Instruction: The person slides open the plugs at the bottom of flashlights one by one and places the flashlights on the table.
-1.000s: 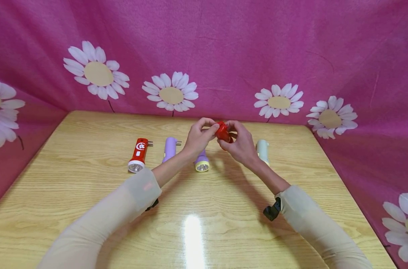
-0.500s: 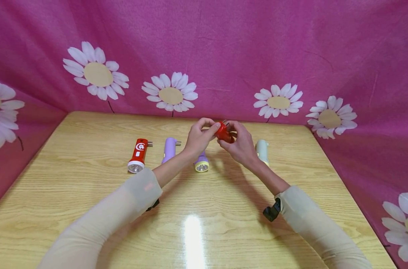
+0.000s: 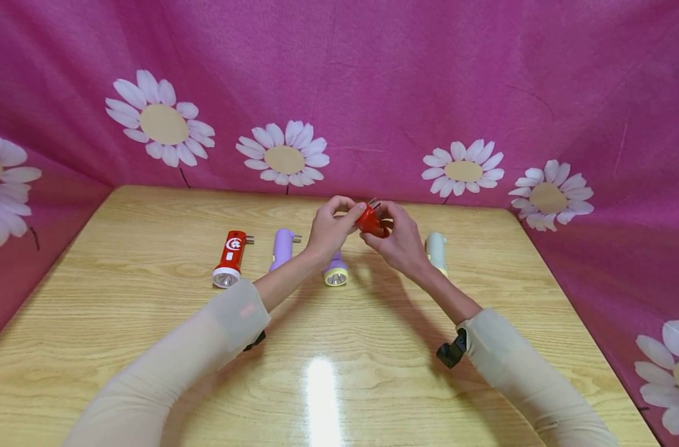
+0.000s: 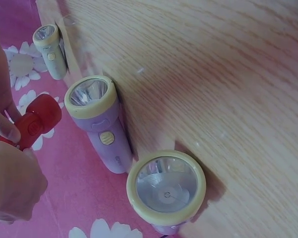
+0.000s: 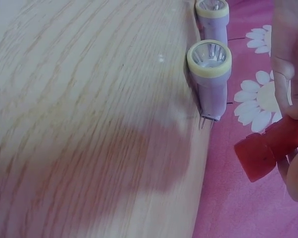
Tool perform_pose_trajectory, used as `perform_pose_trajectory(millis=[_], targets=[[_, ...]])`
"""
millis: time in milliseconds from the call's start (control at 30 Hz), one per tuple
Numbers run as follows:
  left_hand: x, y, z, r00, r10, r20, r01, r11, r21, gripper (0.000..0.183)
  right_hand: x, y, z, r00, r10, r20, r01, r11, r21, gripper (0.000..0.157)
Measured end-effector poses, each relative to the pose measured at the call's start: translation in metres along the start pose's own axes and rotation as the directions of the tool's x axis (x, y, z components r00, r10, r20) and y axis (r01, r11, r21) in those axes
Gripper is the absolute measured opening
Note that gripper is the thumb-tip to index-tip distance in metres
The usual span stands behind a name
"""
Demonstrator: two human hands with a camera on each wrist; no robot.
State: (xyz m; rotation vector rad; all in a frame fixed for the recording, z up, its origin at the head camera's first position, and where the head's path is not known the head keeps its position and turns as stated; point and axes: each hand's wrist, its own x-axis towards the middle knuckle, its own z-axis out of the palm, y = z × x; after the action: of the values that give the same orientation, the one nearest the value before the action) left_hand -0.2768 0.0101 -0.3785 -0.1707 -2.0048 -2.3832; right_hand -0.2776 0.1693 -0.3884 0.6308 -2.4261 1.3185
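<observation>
A small red flashlight (image 3: 369, 221) is held up between both hands above the far part of the wooden table. My left hand (image 3: 329, 233) grips it from the left, thumb on top. From the right, my right hand (image 3: 399, 239) pinches it with thumb and fingers. Two metal plug prongs (image 3: 374, 203) stick up from the flashlight beside the right fingertips. In the left wrist view the red flashlight's wide head (image 4: 44, 112) and round button (image 4: 34, 126) show, with its other end hidden by the hands. Its head also juts out from the fingers in the right wrist view.
On the table (image 3: 373, 372) lie a red flashlight with a white rim (image 3: 230, 256), a purple flashlight (image 3: 282, 245), a second purple one with a yellow rim (image 3: 336, 275), partly behind the left wrist, and a pale green one (image 3: 437, 249). A pink flowered cloth (image 3: 361, 93) surrounds the table.
The metal prongs, hidden a second ago, have come into sight and swung upward from the red flashlight, which has turned slightly in the fingers. Both arms stay nearly in place.
</observation>
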Motion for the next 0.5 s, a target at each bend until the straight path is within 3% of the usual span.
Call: perform_pose_trajectory(millis=[167, 367, 500], targets=[[-0.0018, -0.0010, -0.0021, 0.999, 0.025, 0.036, -0.025, 1.000, 0.005, 0.019, 0.0011, 0.0003, -0.0003, 1.000, 0.015, 0.001, -0.015, 1.000, 0.017, 0.037], [-0.0031, -0.0040, -0.0021, 0.995, 0.049, 0.085, -0.060, 0.989, 0.133, 0.033, 0.0019, -0.0009, -0.0021, 0.997, 0.079, 0.026, -0.081, 0.993, 0.090, 0.036], [-0.0028, -0.0048, -0.0011, 0.995, 0.049, 0.081, -0.063, 0.982, 0.179, 0.035, 0.0023, -0.0072, -0.0045, 0.993, 0.107, 0.048, -0.110, 0.990, 0.088, 0.036]])
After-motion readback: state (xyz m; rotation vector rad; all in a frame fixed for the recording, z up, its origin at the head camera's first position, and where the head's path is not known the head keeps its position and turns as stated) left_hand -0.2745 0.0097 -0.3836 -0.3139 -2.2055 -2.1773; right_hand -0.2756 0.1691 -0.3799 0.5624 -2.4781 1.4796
